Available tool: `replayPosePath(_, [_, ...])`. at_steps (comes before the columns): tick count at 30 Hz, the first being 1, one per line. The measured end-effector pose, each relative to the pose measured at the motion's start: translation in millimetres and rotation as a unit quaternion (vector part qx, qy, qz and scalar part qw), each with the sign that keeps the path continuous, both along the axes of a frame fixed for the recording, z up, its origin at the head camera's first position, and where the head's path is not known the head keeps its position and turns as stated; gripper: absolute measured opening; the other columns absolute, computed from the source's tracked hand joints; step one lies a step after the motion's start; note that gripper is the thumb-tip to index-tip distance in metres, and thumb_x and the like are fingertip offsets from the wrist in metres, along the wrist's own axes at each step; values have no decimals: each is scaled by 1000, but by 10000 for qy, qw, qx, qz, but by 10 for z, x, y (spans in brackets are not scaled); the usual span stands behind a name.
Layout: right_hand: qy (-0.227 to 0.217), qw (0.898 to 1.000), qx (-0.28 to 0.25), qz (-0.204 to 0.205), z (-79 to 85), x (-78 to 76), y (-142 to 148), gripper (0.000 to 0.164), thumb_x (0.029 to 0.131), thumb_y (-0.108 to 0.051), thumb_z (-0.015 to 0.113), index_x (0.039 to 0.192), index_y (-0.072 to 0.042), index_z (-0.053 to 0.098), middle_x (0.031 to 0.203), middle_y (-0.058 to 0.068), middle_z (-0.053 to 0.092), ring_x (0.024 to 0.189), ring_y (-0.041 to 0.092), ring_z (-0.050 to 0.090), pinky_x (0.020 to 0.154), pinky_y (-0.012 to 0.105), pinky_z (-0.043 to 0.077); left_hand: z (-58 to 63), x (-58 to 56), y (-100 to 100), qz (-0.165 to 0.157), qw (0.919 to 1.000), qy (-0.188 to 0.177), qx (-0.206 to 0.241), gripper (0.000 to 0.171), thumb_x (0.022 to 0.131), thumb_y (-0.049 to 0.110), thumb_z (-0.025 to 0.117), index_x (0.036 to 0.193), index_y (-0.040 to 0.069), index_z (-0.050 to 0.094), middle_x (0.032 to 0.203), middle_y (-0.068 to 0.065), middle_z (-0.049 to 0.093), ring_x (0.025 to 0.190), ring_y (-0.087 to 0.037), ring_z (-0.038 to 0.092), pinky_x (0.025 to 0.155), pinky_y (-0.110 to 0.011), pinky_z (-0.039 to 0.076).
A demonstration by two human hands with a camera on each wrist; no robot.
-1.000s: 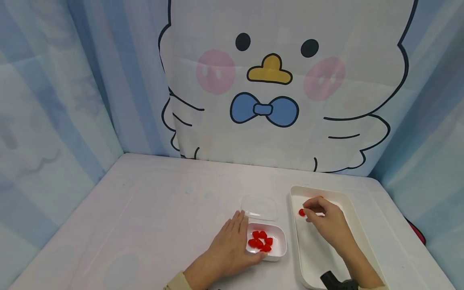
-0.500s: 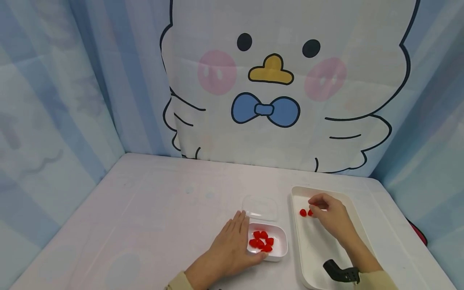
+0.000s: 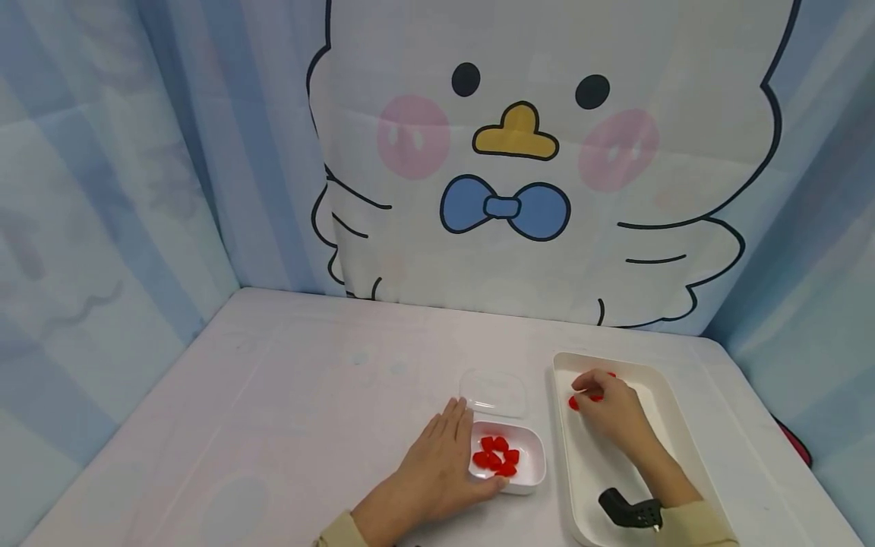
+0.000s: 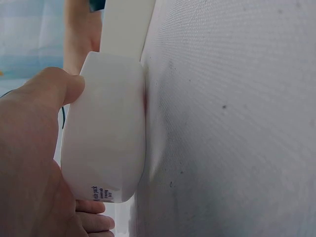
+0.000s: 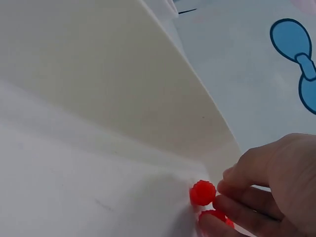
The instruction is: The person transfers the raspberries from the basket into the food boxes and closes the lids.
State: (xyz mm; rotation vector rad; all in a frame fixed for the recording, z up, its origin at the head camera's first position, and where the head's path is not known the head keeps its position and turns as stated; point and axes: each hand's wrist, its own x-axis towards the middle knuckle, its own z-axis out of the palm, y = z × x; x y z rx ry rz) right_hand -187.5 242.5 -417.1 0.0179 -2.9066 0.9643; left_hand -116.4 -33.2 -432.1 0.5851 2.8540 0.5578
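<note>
My left hand lies with straight fingers along the left side of a small white box, its thumb at the near rim. Several red pieces sit inside. In the left wrist view, the thumb touches the edge of the box. Over the far part of a white tray, my right hand has bent fingers close to red raspberry-like pieces. One bumpy red piece shows right at the fingertips in the right wrist view; another is partly hidden by the fingers. I cannot tell whether one is pinched.
A clear plastic lid lies behind the small box. At the tray's far end another red piece peeks out beyond the hand. A black wrist camera hangs over the tray. Behind the table hangs a curtain with a cartoon character.
The right hand shifts right, uncovering two red pieces side by side, then comes back left and lower over them. The left hand and the box stay put; the view drifts slightly.
</note>
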Motion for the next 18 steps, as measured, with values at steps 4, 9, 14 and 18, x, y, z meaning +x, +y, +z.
replayPosePath(4, [44,9997,213,96,-26,-1,-42,16,89,-6,63,104,-1,66,104,17,69,96,30,61,90,50,55,-4,0,7,35,10000,-64,33,105,81,72,57,156,5,24,164,-11,25,153,-28,22,121,-48,29])
replayPosePath(9, [85,9995,276,162,-36,23,-96,17,89,-1,64,105,-1,66,104,18,69,95,29,62,94,52,54,-6,-6,15,51,9999,-109,-36,105,81,73,57,156,6,25,164,-10,25,153,-28,22,121,-47,29])
replayPosePath(14, [172,9988,349,290,-57,36,-117,20,87,5,63,106,-1,65,106,18,70,93,29,63,95,53,54,-8,-13,19,64,9999,-130,-67,105,81,74,57,156,7,25,164,-10,26,153,-28,22,121,-47,29])
replayPosePath(18, [256,9976,489,419,-75,20,-126,23,84,9,62,104,-1,66,102,17,70,89,27,63,93,52,55,-3,-7,12,87,9998,-191,-24,106,80,74,58,156,7,25,164,-9,26,153,-27,22,121,-47,29])
